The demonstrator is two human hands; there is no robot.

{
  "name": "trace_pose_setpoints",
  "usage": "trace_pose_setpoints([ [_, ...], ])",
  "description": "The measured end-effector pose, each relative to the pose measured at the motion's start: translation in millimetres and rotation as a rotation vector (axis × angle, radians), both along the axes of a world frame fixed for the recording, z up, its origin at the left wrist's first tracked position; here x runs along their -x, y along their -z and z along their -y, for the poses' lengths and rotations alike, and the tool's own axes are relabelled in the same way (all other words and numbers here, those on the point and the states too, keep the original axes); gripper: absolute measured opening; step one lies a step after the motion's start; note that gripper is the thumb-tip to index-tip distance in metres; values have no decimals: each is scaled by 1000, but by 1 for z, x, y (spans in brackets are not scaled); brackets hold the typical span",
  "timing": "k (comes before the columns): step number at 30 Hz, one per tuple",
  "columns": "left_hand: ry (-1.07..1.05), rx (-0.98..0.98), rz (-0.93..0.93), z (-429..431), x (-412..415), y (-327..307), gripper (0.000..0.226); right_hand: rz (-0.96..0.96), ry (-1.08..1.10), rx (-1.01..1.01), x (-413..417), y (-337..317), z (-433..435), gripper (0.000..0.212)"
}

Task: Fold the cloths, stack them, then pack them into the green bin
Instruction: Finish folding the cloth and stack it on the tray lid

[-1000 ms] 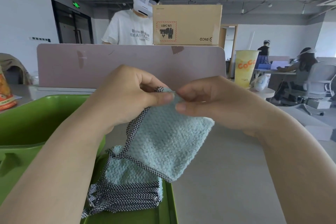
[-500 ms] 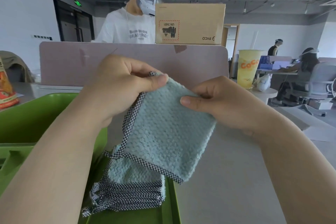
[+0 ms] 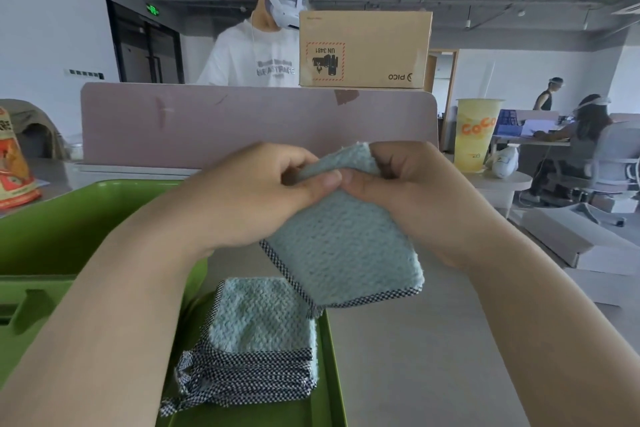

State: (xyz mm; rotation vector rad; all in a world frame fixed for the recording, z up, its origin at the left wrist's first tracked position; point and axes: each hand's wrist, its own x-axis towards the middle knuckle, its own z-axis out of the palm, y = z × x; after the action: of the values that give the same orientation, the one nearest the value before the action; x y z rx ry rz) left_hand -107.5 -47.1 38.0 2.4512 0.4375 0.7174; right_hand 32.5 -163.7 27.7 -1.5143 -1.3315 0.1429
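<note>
- Head view, compared with half a second ago: the two hands have come together at the top edge of the pale blue cloth (image 3: 346, 246), where before they held it apart by its upper corners.
- Left hand (image 3: 256, 194) and right hand (image 3: 408, 191) now meet thumb to thumb, each pinching the cloth's top fold; the thick rounded edge there suggests another layer has just been doubled over.
- The cloth hangs in the air above the table (image 3: 433, 340), smaller and more compact than a moment earlier, its checked trim running down the left side and along the bottom.
- Below it, near and slightly left, the stack of folded cloths (image 3: 263, 333) lies on the lid of the green bin (image 3: 52, 229), unchanged.
- My judgement: this cloth's fold is nearly finished, so laying it onto the stack looks like the next step; packing into the bin, open at far left, is not yet begun.
</note>
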Motion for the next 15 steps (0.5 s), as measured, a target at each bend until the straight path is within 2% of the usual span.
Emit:
trace_pose_setpoints([
  [3,-1,-88,61,6,-4,-2,27,27,3,-8,3,-1,1,17],
  [8,-43,-132,176,1,-2,-3,24,-130,-69,58,-1,3,1,23],
  [11,-88,-143,274,-10,-2,-2,36,-162,-110,193,-8,9,-2,28],
  [15,-142,-139,347,-30,4,-1,51,-194,-190,288,-14,13,-1,24],
])
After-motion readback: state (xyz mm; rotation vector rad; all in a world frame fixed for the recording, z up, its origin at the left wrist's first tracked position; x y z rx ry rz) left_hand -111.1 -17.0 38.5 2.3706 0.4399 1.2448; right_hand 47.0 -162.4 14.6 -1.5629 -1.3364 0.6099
